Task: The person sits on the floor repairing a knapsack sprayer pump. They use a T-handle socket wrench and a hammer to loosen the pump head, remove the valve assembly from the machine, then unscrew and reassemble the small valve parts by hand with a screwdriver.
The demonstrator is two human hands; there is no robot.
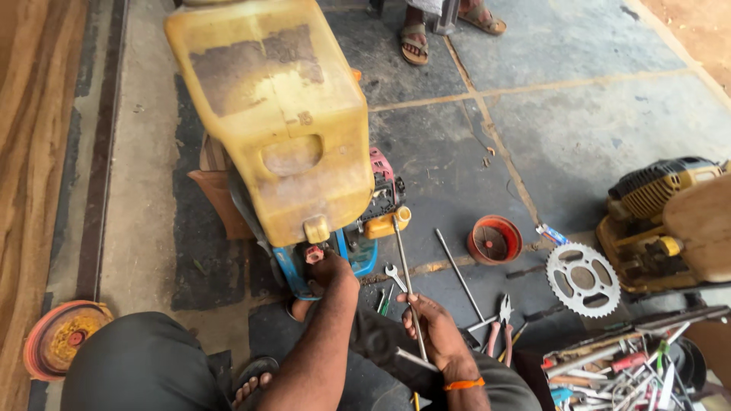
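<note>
Sprayer (289, 129) with yellow tank stands on stone floor (579, 129), centre-left; likely bulky, rigid plastic, best held by blue base. Left hand (331, 272) at red fitting (314, 253) under tank, fingers curled, grip unclear. Right hand (431, 329) closed around thin steel rod (405, 274): stiff, light, probably greasy. Tools, sprocket (582, 278) lie right.

Bright, even daylight, soft shadows, sharp focus, slight wide-angle edge distortion
</note>
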